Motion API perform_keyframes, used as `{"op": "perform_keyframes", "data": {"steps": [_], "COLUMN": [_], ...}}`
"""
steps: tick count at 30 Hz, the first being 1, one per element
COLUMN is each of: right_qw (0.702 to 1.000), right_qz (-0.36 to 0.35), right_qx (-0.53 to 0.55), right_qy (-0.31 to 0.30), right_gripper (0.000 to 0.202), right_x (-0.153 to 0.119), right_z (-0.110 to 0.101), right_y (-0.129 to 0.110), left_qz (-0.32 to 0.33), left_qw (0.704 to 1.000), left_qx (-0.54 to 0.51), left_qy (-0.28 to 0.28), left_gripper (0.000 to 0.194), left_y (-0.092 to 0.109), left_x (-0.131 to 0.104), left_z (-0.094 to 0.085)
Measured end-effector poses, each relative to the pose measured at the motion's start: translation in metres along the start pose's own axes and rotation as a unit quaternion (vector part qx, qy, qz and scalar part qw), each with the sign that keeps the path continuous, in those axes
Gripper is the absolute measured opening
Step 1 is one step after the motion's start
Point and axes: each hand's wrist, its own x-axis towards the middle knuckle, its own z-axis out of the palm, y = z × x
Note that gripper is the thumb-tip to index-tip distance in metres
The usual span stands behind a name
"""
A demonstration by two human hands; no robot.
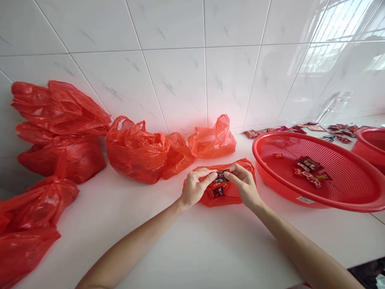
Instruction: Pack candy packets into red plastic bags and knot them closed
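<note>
Tiled wall [174, 24]: white with grey veining, window bars mirrored at upper right; pale worktop [144, 241] along its foot.
Grip: both hands drawn close together, tips narrowed onto one dark printed sachet [221, 176].
Left hand [197, 185]: thumb and forefinger pinched at the sachet's left end.
Right hand [243, 184]: thumb and forefinger pinched at the right end, equally near; no hand clearly closer.
Sachet's lie: directly between the thumbs, over the open red bag [221, 202]; longer axis apparently from hand to hand, slightly raised at the right, though hard to judge with both ends covered.
Bagged sachets [218, 192]: just below the held one, dark and red, on the spread plastic; exact count unclear through overlap.
Red mesh basket [349, 188]: just right of the bag, on the right hand's side; loose packets [309, 163] grouped on the bottom, plus a small red-and-yellow packet [278, 155] apart from them at the left.
Filled bags: one small red bag [212, 140] behind the hands against the wall, a fuller one [136, 150] to its left, a tall pile [63, 124] farther left, another bag [30, 224] cut off at lower left; contents hidden by crumpled plastic.
Far right: scattered packets [343, 129] along the wall, too small to read; second red basket [371, 140] cut off by the frame edge.
Hidden: most fingers behind the sachet; contact between sachet and bag, cannot tell.
</note>
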Motion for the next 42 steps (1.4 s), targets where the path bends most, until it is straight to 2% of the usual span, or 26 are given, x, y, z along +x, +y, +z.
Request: {"op": "perform_keyframes", "data": {"steps": [4,7,14,18,22,25,29,32,35,38,40,42], "right_qw": [0.999,1.0,0.999,1.0,0.992,0.979,0.965,0.949,0.909,0.825,0.766,0.723], "right_qz": [0.006,0.003,0.014,0.019,0.017,-0.006,-0.058,-0.095,-0.191,-0.302,-0.326,-0.311], "right_qx": [-0.031,-0.024,0.029,-0.014,-0.123,-0.196,-0.253,-0.3,-0.371,-0.474,-0.545,-0.606], "right_qy": [-0.016,-0.004,0.005,0.015,0.025,0.048,0.044,0.021,0.01,0.051,0.094,0.117], "right_gripper": [0.032,0.036,0.036,0.038,0.033,0.024,0.012,0.012,0.015,0.018,0.021,0.028], "right_x": [0.001,0.0,-0.002,0.0,0.005,0.009,0.008,0.006,0.004,0.004,0.005,0.006], "right_z": [-0.002,0.0,0.003,0.0,-0.008,-0.014,-0.018,-0.017,-0.018,-0.023,-0.029,-0.036], "right_y": [-0.005,-0.004,0.0,0.001,0.007,0.012,0.013,0.009,0.0,-0.012,-0.017,-0.019], "left_qz": [0.014,0.009,-0.034,-0.065,-0.058,-0.023,0.045,0.048,-0.016,-0.081,-0.11,-0.121], "left_qw": [1.0,1.0,0.997,0.995,0.997,0.993,0.973,0.947,0.919,0.899,0.889,0.889], "left_qx": [0.009,-0.003,-0.061,-0.055,0.027,0.115,0.222,0.307,0.373,0.388,0.393,0.387], "left_qy": [-0.015,-0.02,-0.02,-0.048,-0.036,-0.029,-0.052,-0.079,-0.128,-0.185,-0.207,-0.214], "left_gripper": [0.027,0.027,0.029,0.032,0.035,0.03,0.022,0.024,0.03,0.035,0.041,0.054], "left_y": [0.0,0.0,0.002,-0.001,-0.011,-0.018,-0.017,-0.009,0.001,0.007,0.008,0.009], "left_x": [0.0,-0.001,-0.002,0.001,0.006,0.012,0.016,0.015,0.012,0.011,0.013,0.015], "left_z": [-0.002,-0.001,0.002,0.0,-0.007,-0.015,-0.025,-0.035,-0.048,-0.058,-0.061,-0.064]}}
